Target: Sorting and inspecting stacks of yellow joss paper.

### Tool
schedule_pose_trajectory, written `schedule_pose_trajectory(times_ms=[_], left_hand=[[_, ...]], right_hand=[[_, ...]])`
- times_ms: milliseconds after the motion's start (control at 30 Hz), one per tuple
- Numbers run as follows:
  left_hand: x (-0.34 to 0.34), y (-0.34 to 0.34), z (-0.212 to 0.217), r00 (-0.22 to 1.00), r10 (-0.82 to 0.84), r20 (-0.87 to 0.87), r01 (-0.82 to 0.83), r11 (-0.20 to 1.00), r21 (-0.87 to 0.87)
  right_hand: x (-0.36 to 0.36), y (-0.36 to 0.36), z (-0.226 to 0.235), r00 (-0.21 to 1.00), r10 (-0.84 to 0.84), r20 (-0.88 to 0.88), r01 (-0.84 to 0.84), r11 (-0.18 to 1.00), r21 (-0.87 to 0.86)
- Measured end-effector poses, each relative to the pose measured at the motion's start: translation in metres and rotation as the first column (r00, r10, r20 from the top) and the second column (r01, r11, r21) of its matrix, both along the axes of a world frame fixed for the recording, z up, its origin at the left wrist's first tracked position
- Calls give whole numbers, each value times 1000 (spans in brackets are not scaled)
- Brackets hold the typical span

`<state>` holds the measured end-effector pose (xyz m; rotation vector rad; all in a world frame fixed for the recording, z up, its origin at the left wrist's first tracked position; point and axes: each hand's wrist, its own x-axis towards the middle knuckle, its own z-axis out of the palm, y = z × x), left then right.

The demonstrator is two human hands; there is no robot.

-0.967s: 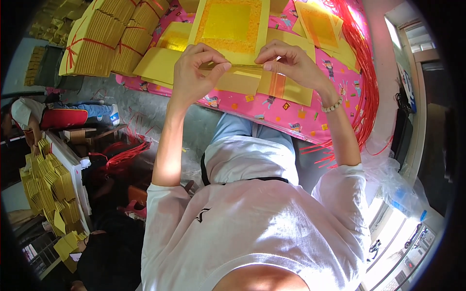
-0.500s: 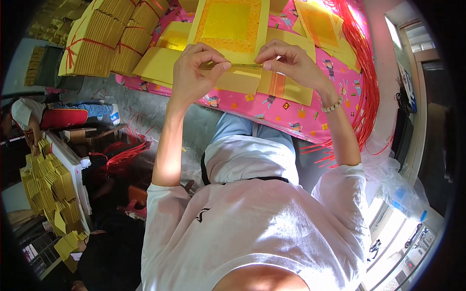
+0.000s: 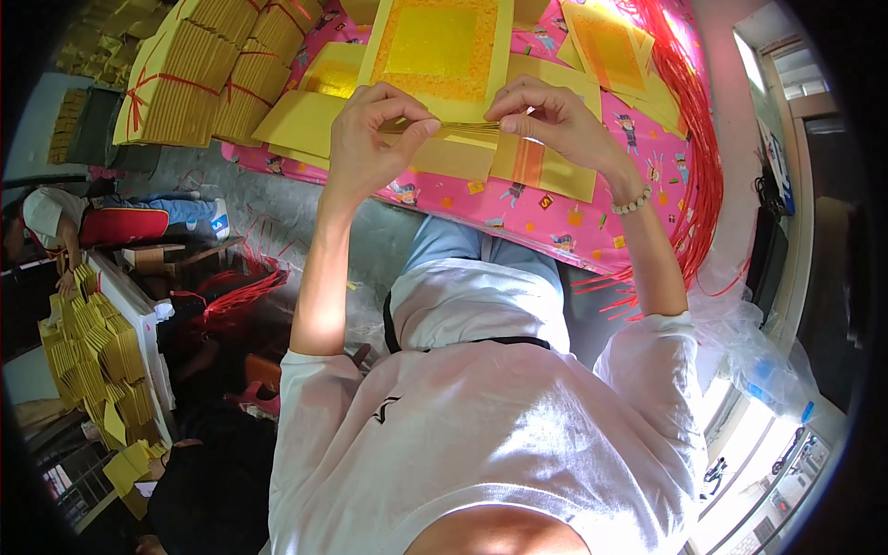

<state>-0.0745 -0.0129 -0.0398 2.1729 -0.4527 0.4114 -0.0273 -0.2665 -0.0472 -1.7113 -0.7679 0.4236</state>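
Observation:
A stack of yellow paper sheets (image 3: 437,51) lies in front of me, its top sheet bearing a shiny gold square with an orange border. At the stack's near left corner my left hand (image 3: 372,129) is closed, thumb and fingers pinching the paper edge. My right hand (image 3: 544,118), with a beaded bracelet at its wrist, pinches the near right corner in the same way. Beneath the stack's near edge is a plain yellow folded piece (image 3: 453,157). A yellow sheet with orange stripes (image 3: 564,176) lies below my right hand.
Bundles of folded yellow paper (image 3: 176,79) tied with red string stand at the left of the pink patterned tablecloth (image 3: 435,196). Long red strings (image 3: 698,176) hang over the right side. Other people sit at the left by a white table (image 3: 139,310) heaped with yellow paper.
My hands and the stack stay practically where they were. At the far left, another person's hand shifts slightly over the yellow paper.

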Motion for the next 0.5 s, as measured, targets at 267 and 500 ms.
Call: schedule_pose_trajectory(times_ms=[267,500], left_hand=[[0,-1,1,1000,2,-1,-2,1000,-8],[-1,0,1,1000,1,-11,-1,1000,-11]], right_hand=[[-1,1,1,1000,-11,-2,11,1000,3],[-5,4,-3,993,-92,72,93,996,-14]])
